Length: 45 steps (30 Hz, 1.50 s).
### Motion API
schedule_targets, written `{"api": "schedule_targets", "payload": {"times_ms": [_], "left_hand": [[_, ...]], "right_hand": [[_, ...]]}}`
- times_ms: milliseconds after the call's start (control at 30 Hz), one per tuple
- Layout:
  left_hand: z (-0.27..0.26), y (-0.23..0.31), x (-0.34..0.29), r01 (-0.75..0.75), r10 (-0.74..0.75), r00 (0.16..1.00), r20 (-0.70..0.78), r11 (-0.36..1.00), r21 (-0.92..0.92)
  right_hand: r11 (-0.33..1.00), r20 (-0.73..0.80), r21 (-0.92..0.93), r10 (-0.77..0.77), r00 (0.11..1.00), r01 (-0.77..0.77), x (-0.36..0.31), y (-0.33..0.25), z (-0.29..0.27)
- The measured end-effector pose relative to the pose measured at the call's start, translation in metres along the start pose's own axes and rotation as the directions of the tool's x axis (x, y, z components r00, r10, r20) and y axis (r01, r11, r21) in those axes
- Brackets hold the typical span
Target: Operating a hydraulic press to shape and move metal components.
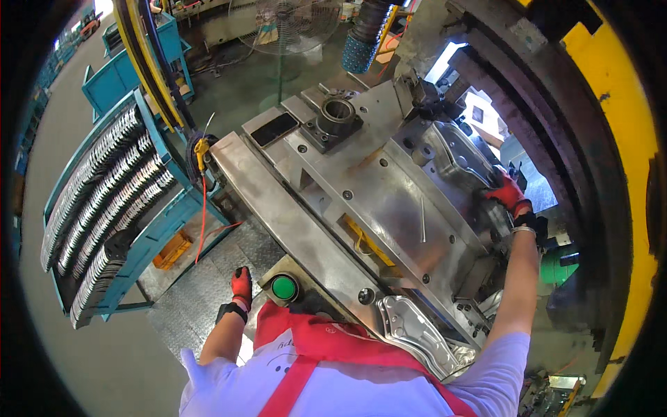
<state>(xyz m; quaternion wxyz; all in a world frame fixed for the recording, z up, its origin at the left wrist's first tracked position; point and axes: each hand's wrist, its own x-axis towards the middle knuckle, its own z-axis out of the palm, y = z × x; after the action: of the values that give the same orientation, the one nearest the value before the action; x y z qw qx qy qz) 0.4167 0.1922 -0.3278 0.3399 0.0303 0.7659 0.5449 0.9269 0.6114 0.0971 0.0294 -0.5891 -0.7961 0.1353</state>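
My right hand (510, 196), in a red glove, reaches far out over the press die (396, 201). Its fingers close on the end of a shiny stamped sheet-metal part (455, 154), which lies along the die's far right side; the fingertips are partly hidden. By the left of my body hangs my left hand (241, 286), also red-gloved, its fingers curled with nothing seen in them. It is close to a green push button (284, 287) but apart from it. A second stamped metal part (415, 325) rests by the die's near edge, in front of my apron.
A blue rack (156, 233) at left holds rows of stacked metal parts (104, 187). A yellow air gun (201, 153) hangs beside the die on a red hose. A thin rod (422, 221) lies on the die. Yellow press framework (615, 125) rises at right; a fan (283, 24) stands behind.
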Motion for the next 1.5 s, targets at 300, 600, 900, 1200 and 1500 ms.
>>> {"api": "schedule_targets", "payload": {"times_ms": [300,600,900,1200,1500], "left_hand": [[0.014,0.036,-0.021,0.05,-0.035,0.993,0.115,0.99,-0.132],[0.021,0.043,-0.018,0.084,-0.026,0.923,0.383,0.987,-0.135],[0.017,0.04,-0.045,-0.293,0.211,0.763,0.61,0.956,0.035],[0.026,0.043,-0.039,-0.529,0.154,0.735,0.66,0.739,0.417],[0.019,0.075,-0.053,-0.377,0.068,0.712,0.699,0.876,0.299]], "right_hand": [[0.941,-0.154,-0.338,-0.034,0.987,-0.02,0.001,0.01,0.042],[0.84,-0.016,-0.515,0.19,0.982,-0.171,-0.043,-0.105,0.005],[0.977,-0.468,0.12,-0.1,0.878,0.176,-0.291,-0.2,0.152],[0.6,-0.348,0.057,0.761,0.547,-0.798,-0.558,-0.003,0.656],[0.367,0.189,0.672,0.755,0.628,-0.644,-0.495,-0.064,0.519]]}}
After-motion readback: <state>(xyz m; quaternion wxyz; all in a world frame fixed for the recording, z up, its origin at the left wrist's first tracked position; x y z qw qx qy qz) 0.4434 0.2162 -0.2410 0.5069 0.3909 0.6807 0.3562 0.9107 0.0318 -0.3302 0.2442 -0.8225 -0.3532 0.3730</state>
